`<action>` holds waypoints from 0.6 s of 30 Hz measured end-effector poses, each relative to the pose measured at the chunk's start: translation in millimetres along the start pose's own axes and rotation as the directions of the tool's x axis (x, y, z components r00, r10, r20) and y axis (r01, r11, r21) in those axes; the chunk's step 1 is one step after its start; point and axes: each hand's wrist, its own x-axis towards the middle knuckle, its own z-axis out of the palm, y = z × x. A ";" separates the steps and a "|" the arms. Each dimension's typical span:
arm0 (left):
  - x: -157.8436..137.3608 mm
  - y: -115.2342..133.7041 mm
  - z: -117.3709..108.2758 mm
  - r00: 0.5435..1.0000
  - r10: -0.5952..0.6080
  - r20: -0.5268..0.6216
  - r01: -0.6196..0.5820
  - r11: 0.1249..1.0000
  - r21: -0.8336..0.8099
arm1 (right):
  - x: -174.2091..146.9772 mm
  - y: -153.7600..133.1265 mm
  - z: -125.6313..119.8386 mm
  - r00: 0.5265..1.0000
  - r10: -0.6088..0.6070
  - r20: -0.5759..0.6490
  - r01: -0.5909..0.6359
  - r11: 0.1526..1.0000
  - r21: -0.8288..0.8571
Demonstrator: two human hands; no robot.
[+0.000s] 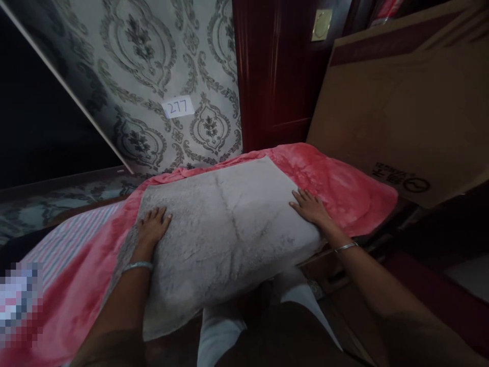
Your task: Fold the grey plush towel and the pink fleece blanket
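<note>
A grey plush cloth (198, 224) lies spread over a pink fleece blanket (328, 178), its near edge hanging down in front of me. A crease runs through its middle from back to front. My left hand (153, 225) rests flat near the cloth's left side, fingers spread. On the right edge of the cloth lies my right hand (310, 206), also with fingers apart, close to where the pink blanket shows. Neither hand grips anything. Each wrist wears a bracelet.
A large cardboard box (405, 112) stands at the right behind the blanket. Striped fabric (72, 237) shows at the left. Behind are patterned wallpaper with a paper label (178, 106) reading 277, and a dark red door (275, 76). A dark panel (42, 112) fills the upper left.
</note>
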 end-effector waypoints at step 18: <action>-159.6 105.3 -6.4 0.897 0.439 -0.049 -0.441 0.891 -0.105 | -106.4 -167.3 -15.8 0.842 -0.537 -0.057 0.539 0.829 0.148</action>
